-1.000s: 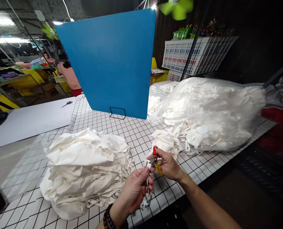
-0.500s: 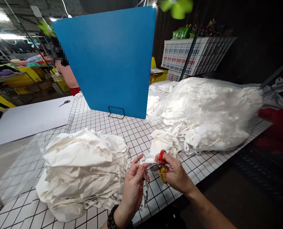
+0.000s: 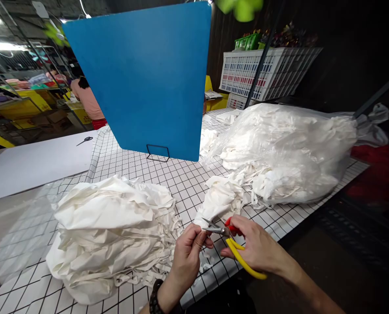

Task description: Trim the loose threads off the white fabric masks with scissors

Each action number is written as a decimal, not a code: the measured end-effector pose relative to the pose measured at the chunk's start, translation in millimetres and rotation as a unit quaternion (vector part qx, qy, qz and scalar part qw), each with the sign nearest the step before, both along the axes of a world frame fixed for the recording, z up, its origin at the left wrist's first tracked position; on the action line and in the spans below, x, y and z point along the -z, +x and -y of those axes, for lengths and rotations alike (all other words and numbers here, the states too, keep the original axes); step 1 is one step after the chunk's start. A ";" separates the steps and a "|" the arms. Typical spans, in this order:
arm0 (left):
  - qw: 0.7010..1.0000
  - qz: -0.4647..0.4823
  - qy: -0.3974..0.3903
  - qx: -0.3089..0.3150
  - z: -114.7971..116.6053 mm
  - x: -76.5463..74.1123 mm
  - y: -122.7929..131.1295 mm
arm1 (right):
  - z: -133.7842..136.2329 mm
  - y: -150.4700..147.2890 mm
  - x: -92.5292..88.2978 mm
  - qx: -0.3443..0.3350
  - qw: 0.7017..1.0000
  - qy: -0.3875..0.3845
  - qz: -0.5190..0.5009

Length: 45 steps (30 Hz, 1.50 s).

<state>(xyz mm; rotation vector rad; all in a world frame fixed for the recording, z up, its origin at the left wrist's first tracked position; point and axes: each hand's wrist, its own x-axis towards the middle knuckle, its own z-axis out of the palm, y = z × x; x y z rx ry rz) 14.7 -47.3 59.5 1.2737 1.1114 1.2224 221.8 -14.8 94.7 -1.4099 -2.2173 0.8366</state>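
My right hand (image 3: 256, 248) is closed on a pair of thread snips (image 3: 228, 237) with red and yellow handles; the metal tips point left. My left hand (image 3: 189, 257) pinches a small white strip of fabric (image 3: 204, 261) right at those tips, near the table's front edge. A tall pile of white fabric pieces (image 3: 112, 231) lies just left of my left hand. A smaller white piece (image 3: 218, 198) lies directly beyond both hands.
A clear plastic bag stuffed with white fabric (image 3: 286, 152) fills the right of the gridded table (image 3: 181, 179). A blue board (image 3: 142, 83) stands upright at the back. Scissors (image 3: 84, 140) lie on a white sheet far left. A person (image 3: 86, 98) stands behind. White crates (image 3: 266, 72) at the rear.
My right hand has shifted right and lower with the snips, now showing the long yellow handle. My left hand's fingers closed again on the strip. The camera tilted slightly.
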 end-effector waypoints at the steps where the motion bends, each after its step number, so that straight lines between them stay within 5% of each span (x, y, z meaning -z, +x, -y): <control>1: 1.000 -0.016 0.009 0.004 0.5 0.0 -0.5 | 1.5 -0.2 -1.5 -0.001 1.000 0.005 0.020; 21: 0.998 -0.051 0.029 0.035 2.6 -4.9 -3.1 | 9.1 -7.6 -3.1 -0.010 0.994 0.052 0.098; 45: 0.995 -0.063 -0.006 0.071 4.1 -1.9 -7.7 | 6.3 -5.3 8.9 -0.015 0.998 0.026 0.048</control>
